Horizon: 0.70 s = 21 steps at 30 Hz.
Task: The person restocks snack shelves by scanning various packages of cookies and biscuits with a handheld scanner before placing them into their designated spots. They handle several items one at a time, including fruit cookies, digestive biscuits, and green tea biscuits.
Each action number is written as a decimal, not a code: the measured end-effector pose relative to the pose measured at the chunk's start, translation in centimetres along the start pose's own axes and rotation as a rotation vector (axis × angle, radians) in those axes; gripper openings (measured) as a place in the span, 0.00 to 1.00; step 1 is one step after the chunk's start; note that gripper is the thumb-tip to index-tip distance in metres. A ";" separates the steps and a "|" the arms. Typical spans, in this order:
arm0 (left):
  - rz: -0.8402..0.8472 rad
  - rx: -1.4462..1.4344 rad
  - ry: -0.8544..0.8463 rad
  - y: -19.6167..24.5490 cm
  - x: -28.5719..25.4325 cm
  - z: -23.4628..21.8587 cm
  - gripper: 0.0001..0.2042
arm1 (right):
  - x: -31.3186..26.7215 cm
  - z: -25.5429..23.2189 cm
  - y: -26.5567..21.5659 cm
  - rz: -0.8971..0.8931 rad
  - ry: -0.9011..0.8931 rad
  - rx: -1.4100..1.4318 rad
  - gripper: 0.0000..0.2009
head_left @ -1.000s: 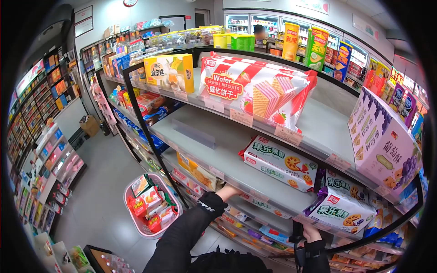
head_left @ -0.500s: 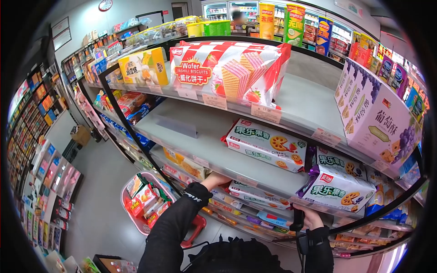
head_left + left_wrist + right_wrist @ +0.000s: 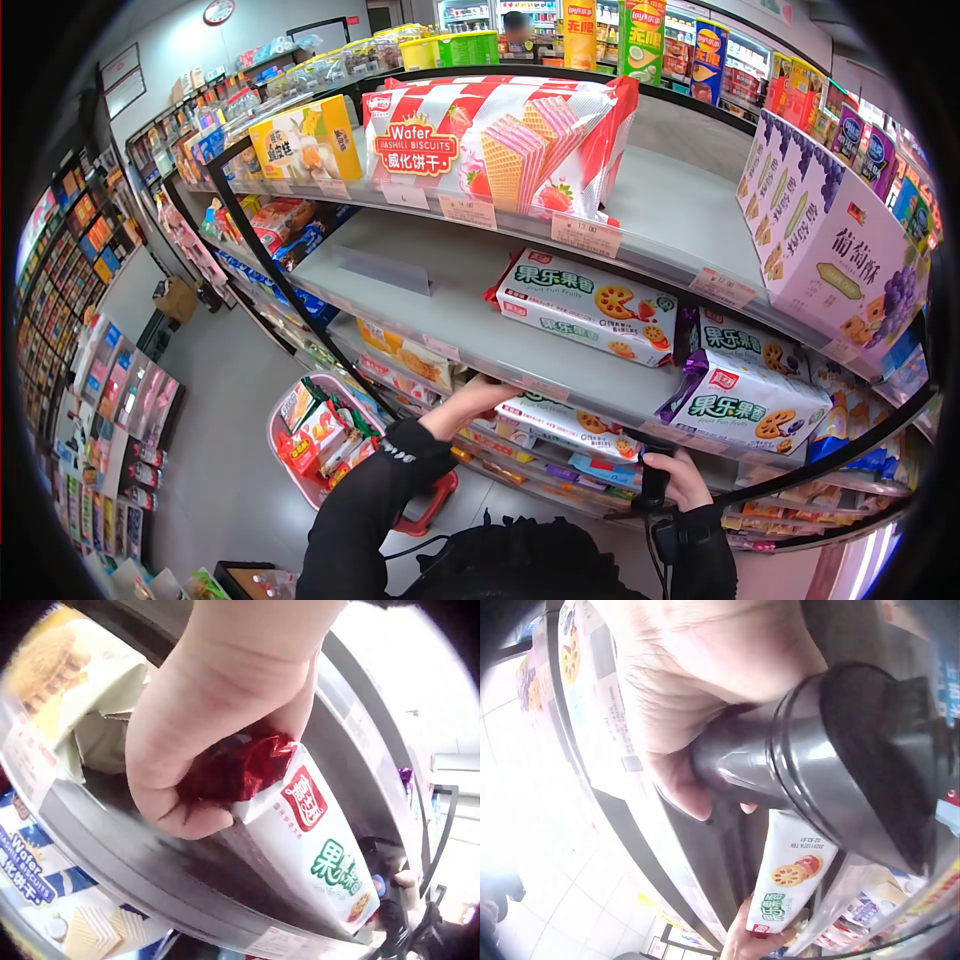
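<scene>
My left hand (image 3: 478, 397) reaches under a grey shelf (image 3: 440, 310) and pinches the red crimped end of a white biscuit pack (image 3: 560, 422) with green lettering. In the left wrist view the fingers (image 3: 187, 817) curl round that red end of the biscuit pack (image 3: 307, 832), which points out along the shelf below. My right hand (image 3: 685, 478) grips a dark handle (image 3: 655, 485) at the shelf front, a thick grey-black handle (image 3: 817, 780) in the right wrist view. The same biscuit pack (image 3: 787, 877) shows there beyond it.
A pink basket (image 3: 290, 470) full of packets stands on the floor at lower left. Above are a large wafer bag (image 3: 490, 140), several biscuit packs (image 3: 585, 310) and a purple box (image 3: 830, 240). The black shelf frame (image 3: 270, 290) runs close by.
My left hand has drawn out from deep under the shelf toward the front, bringing the biscuit pack with it. The right hand has stayed on the handle. The view shifted right.
</scene>
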<state>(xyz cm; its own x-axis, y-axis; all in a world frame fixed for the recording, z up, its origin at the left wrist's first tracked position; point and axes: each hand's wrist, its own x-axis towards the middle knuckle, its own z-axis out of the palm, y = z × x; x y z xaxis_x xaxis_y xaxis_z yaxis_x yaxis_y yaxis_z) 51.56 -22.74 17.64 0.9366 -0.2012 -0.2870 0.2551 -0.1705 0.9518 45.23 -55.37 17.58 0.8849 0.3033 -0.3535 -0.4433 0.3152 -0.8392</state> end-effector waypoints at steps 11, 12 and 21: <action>-0.084 -0.517 0.078 -5.5 -10.6 -1.0 0.19 | -2.5 4.3 1.7 -0.004 -0.207 -0.276 0.28; -0.105 -0.583 0.097 -6.1 -11.3 -1.3 0.20 | -2.4 4.8 1.5 -0.062 -0.287 -0.414 0.28; -0.136 -0.882 0.234 -13.3 -12.5 -3.4 0.22 | -2.6 10.5 0.5 -0.390 -0.701 -0.727 0.32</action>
<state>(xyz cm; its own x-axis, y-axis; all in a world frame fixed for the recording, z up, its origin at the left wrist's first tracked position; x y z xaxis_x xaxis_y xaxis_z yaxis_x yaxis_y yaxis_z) 37.27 -14.69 8.94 0.8855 -0.0166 -0.4643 0.3670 0.6378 0.6772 41.18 -46.55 22.43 0.5654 0.8172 0.1120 0.2463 -0.0377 -0.9685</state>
